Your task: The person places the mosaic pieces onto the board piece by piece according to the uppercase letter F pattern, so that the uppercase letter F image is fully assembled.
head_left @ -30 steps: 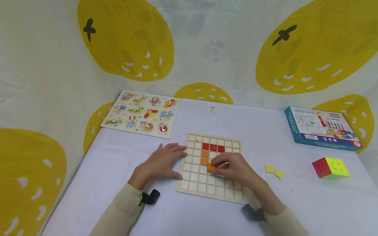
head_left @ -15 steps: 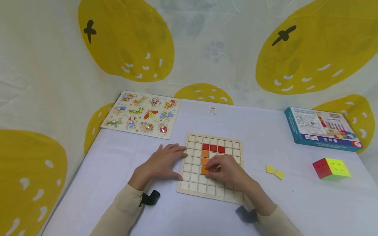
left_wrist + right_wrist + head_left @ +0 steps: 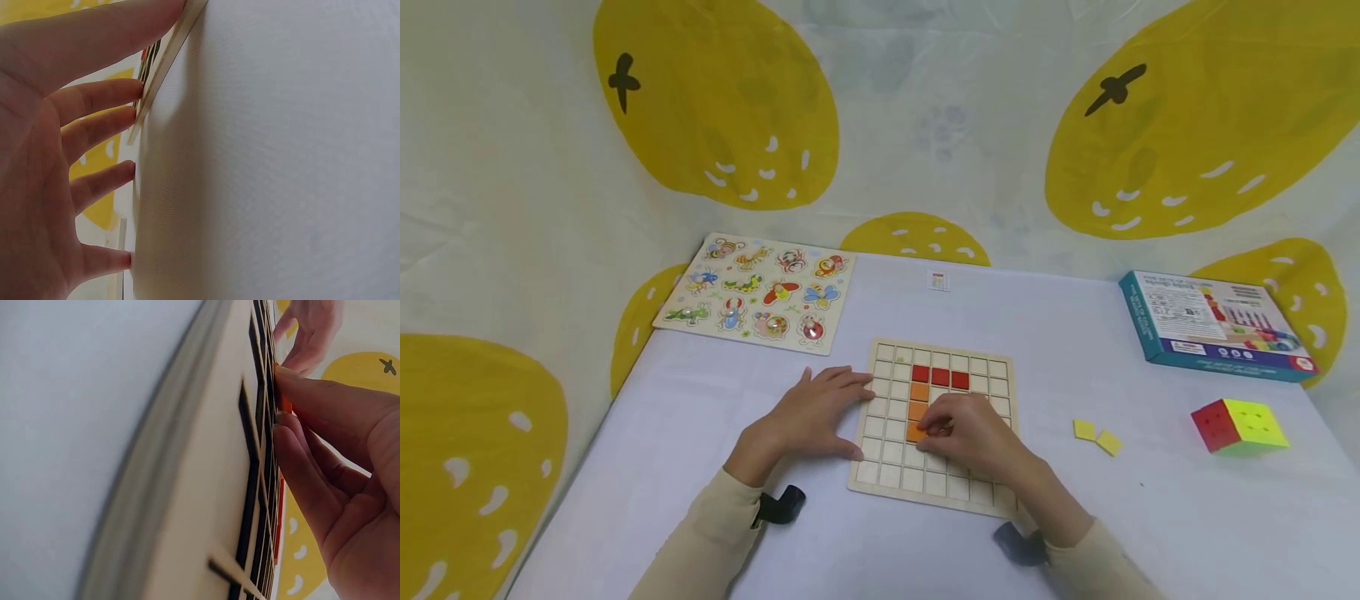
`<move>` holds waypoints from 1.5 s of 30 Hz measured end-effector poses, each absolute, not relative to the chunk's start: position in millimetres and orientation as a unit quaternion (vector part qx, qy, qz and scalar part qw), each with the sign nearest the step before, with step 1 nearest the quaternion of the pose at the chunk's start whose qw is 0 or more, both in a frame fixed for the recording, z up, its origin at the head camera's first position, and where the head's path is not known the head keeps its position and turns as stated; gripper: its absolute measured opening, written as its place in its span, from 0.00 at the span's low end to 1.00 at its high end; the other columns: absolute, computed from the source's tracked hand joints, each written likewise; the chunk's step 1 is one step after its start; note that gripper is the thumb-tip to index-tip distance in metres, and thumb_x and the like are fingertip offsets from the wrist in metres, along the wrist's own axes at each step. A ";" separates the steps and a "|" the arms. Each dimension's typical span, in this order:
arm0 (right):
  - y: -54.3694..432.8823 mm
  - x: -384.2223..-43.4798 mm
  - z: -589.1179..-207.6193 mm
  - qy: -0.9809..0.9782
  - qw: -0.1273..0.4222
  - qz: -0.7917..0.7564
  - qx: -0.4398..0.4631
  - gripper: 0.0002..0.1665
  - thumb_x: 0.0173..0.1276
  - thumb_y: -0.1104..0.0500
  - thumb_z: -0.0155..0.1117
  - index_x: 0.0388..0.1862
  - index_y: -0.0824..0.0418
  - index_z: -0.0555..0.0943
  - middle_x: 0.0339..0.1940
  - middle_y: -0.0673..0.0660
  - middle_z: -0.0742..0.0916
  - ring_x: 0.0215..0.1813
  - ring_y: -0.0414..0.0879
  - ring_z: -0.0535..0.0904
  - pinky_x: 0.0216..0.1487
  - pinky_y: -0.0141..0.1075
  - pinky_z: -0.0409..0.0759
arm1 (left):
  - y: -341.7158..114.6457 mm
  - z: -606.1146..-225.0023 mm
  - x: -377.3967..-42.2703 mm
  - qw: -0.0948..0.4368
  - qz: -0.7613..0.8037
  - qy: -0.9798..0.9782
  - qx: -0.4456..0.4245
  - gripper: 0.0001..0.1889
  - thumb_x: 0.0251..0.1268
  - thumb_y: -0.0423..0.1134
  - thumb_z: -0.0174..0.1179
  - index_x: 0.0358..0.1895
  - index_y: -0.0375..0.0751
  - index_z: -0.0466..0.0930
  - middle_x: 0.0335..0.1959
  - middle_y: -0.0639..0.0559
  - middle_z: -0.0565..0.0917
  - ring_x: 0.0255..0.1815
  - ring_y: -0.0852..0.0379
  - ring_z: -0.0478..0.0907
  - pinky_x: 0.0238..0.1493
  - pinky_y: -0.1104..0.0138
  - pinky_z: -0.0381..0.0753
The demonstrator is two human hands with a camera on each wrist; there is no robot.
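Observation:
In the head view, a square wooden grid board [image 3: 913,480] lies on the table. Three red tiles [image 3: 940,377] form a row in its upper part. Below the leftmost red one, two orange tiles [image 3: 918,402] sit in a column, and a third orange tile [image 3: 913,432] lies at the cell beneath them. My right hand [image 3: 973,429] pinches that third tile between thumb and fingers; the tile [image 3: 285,400] shows edge-on in the right wrist view. My left hand [image 3: 811,417] rests with spread fingers, thumb and fingertips touching the board's left edge.
Two yellow tiles [image 3: 1096,436] lie right of the board, with a puzzle cube [image 3: 1238,427] farther right. A boxed toy set [image 3: 1217,327] stands at the back right. An insect puzzle board [image 3: 756,292] lies back left, and a small printed card [image 3: 938,281] at the back.
My right hand has moved left with the orange tile, from the neighbouring column to the cell under the other orange tiles. The left hand has stayed at the board's edge.

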State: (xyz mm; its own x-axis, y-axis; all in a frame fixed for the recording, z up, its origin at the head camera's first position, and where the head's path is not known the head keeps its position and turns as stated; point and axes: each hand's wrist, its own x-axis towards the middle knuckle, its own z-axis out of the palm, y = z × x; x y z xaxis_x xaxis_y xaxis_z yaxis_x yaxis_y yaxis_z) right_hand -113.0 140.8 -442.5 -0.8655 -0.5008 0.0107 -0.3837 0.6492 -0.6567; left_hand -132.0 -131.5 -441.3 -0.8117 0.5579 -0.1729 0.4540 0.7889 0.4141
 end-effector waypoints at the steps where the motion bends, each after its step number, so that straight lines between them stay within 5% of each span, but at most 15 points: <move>1: 140.6 -113.0 -442.9 0.904 0.088 -0.341 -0.243 0.09 0.54 0.60 0.82 0.34 0.56 0.90 0.30 0.45 0.88 0.30 0.30 0.79 0.36 0.25 0.83 | -131.8 -441.2 -131.8 0.144 0.182 0.934 0.272 0.42 0.47 0.60 0.78 0.69 0.54 0.76 0.79 0.58 0.69 0.83 0.45 0.59 0.74 0.26 0.54; 37: 153.9 -108.5 -434.7 0.908 0.114 -0.338 -0.221 0.13 0.55 0.58 0.82 0.40 0.52 0.89 0.36 0.44 0.89 0.38 0.37 0.83 0.43 0.27 0.86 | -130.9 -444.9 -131.0 0.141 0.183 0.936 0.265 0.42 0.45 0.61 0.79 0.68 0.55 0.77 0.78 0.59 0.69 0.83 0.46 0.60 0.75 0.27 0.54; 45: 186.3 -102.3 -420.3 0.923 0.098 -0.319 -0.193 0.18 0.54 0.54 0.83 0.45 0.50 0.88 0.40 0.44 0.90 0.39 0.39 0.81 0.40 0.28 0.79 | -131.7 -444.9 -129.8 0.145 0.180 0.937 0.261 0.43 0.45 0.60 0.79 0.69 0.55 0.76 0.79 0.60 0.68 0.83 0.47 0.59 0.76 0.27 0.53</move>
State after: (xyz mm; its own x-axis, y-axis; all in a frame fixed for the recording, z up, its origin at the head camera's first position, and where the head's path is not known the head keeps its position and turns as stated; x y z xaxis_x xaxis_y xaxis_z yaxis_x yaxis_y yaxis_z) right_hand -102.3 186.3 -420.3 -0.9059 -0.4194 -0.0583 -0.2941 0.7222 -0.6260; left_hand -129.8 -131.7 -444.9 -0.8213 0.5423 -0.1774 0.4379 0.7984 0.4132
